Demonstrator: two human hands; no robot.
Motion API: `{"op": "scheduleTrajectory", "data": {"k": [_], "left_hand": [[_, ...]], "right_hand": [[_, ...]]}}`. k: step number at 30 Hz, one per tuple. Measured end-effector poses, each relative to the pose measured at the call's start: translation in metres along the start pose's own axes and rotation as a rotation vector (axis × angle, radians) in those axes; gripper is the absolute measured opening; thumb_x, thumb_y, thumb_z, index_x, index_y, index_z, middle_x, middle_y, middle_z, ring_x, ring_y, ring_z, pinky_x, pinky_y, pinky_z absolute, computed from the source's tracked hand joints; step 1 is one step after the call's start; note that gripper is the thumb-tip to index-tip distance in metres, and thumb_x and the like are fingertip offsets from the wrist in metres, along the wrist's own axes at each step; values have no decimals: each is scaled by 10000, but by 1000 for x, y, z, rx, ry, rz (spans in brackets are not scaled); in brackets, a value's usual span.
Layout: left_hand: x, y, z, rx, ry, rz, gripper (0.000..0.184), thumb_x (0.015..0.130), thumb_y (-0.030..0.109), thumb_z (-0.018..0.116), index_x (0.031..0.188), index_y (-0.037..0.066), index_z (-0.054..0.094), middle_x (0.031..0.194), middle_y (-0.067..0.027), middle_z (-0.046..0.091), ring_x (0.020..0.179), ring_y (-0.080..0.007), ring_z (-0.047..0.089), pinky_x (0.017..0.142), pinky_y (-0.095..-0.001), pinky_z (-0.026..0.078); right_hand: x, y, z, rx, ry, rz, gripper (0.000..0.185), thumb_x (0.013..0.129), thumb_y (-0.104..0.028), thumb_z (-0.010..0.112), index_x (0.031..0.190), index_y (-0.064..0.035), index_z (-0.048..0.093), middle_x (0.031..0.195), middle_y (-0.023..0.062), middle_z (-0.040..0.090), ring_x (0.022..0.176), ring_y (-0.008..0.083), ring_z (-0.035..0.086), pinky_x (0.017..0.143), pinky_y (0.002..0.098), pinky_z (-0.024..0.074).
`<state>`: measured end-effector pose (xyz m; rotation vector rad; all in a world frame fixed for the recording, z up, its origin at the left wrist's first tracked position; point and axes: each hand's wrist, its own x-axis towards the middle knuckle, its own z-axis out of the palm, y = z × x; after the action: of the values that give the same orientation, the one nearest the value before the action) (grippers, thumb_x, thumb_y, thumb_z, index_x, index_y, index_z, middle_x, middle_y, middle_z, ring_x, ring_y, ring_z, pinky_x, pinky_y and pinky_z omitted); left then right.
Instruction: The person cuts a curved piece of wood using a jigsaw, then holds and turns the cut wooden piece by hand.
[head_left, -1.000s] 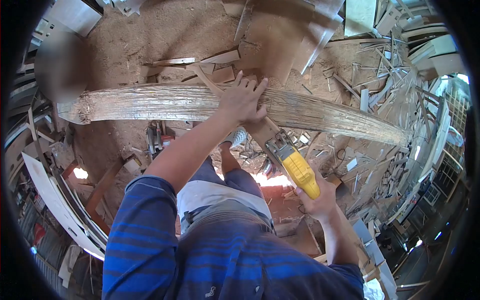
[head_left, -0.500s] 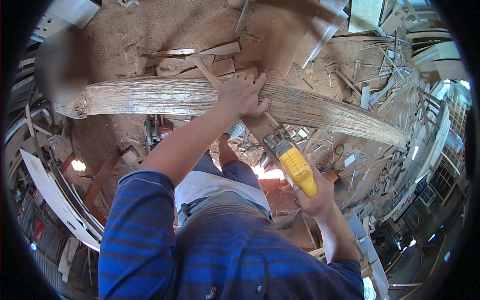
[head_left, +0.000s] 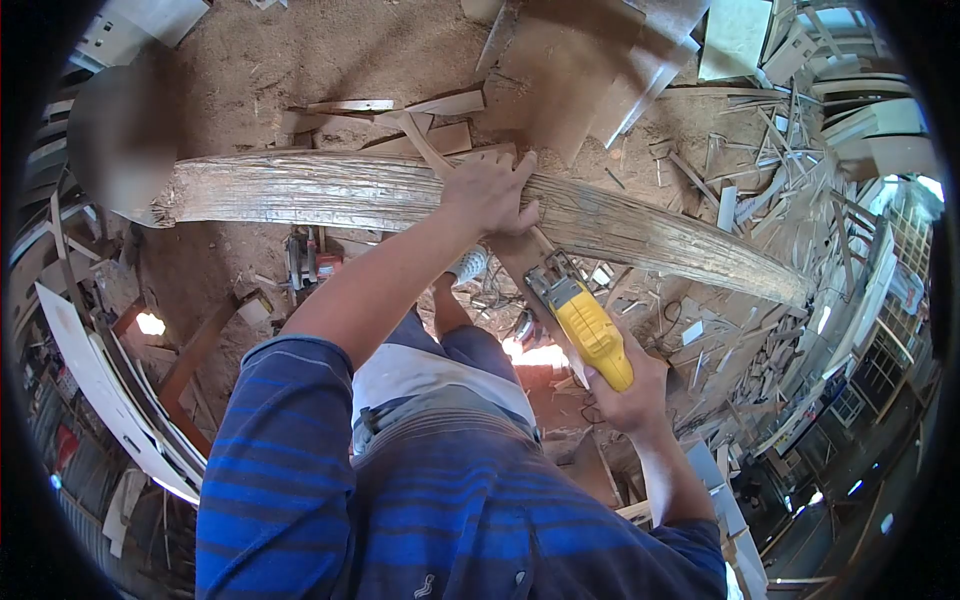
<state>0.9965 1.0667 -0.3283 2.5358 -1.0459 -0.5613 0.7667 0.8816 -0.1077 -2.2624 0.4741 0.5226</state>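
My right hand (head_left: 632,388) is wrapped round the handle of a yellow jigsaw (head_left: 592,332). The jigsaw's metal base rests on a brown wooden board (head_left: 519,252), which slants across a long, rough-surfaced beam (head_left: 310,190). Palm down, my left hand (head_left: 488,192) lies on the board where it crosses the beam, its fingers spread and its thumb out to the side. Beyond that hand a thin curved wooden strip (head_left: 425,146) sticks out at an angle. The jigsaw's blade is too small to make out.
Wood offcuts (head_left: 440,139) and flat sheets (head_left: 560,75) lie on the sawdust-covered ground past the beam. Scrap wood (head_left: 765,350) is heaped at the right. A red-and-grey power tool (head_left: 312,262) sits below the beam, and long white panels (head_left: 115,400) lean at the left.
The view has shifted slightly. The jigsaw sits marginally farther up and left in the picture, with my right hand still round it. My left hand stays on the board.
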Motion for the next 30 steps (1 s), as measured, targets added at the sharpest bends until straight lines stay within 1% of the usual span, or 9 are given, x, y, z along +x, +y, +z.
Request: {"op": "scheduleTrajectory", "data": {"k": [4,7,10,16,19,22,25,30], "left_hand": [[0,-2,2,7,28,9,784,979,572,624,1600,95,573,1252,-204,755,1124,-349,745,980,-446,608],[0,-3,5,16,50,20,758,989,557,613,1591,96,589,1243,-199,761,1124,-349,745,971,-447,610],[2,-4,6,14,35,35,743,999,542,604,1595,98,590,1233,-197,766,1119,-353,747,967,-451,609],[3,-2,-2,-7,-19,12,739,1007,533,596,1603,96,582,1230,-201,767,1107,-347,753,959,-466,608],[2,-1,-3,-12,-19,13,733,1014,528,590,1607,97,578,1242,-200,765,1119,-343,751,962,-472,608],[4,-1,-8,-22,-79,4,733,1022,520,582,1627,107,558,1276,-189,759,1141,-337,746,972,-477,606],[3,-2,-4,-14,-26,25,733,1029,510,574,1648,119,534,1301,-166,754,1163,-323,737,977,-472,607],[5,-4,-3,0,-2,61,724,1024,460,561,1668,134,510,1300,-140,753,1170,-309,720,989,-449,606]], "right_hand": [[5,-1,-4,-4,-38,13,784,901,-218,831,1582,54,552,1093,262,816,981,418,826,868,457,648],[10,-8,-11,-8,-76,59,725,890,-100,811,1556,75,582,1211,256,814,1137,329,825,991,388,621],[11,0,-8,-11,-60,-19,787,901,-229,825,1588,39,552,1040,259,811,948,427,820,855,473,646],[16,-1,-11,-55,-94,-12,788,899,-214,824,1594,38,549,1030,253,810,939,431,818,855,480,644],[18,-3,-11,-41,-67,-63,792,901,-211,821,1601,37,544,1036,254,810,938,432,818,853,477,645],[20,-6,-12,-34,-67,-65,793,901,-210,821,1601,38,543,1039,254,810,939,425,820,851,474,646],[22,-9,-12,-33,-80,-46,791,900,-208,825,1598,40,547,1037,252,810,937,413,823,847,467,647],[24,-6,-12,-34,-77,-54,779,898,-226,835,1582,34,567,1043,251,810,928,413,821,845,471,644]]}}
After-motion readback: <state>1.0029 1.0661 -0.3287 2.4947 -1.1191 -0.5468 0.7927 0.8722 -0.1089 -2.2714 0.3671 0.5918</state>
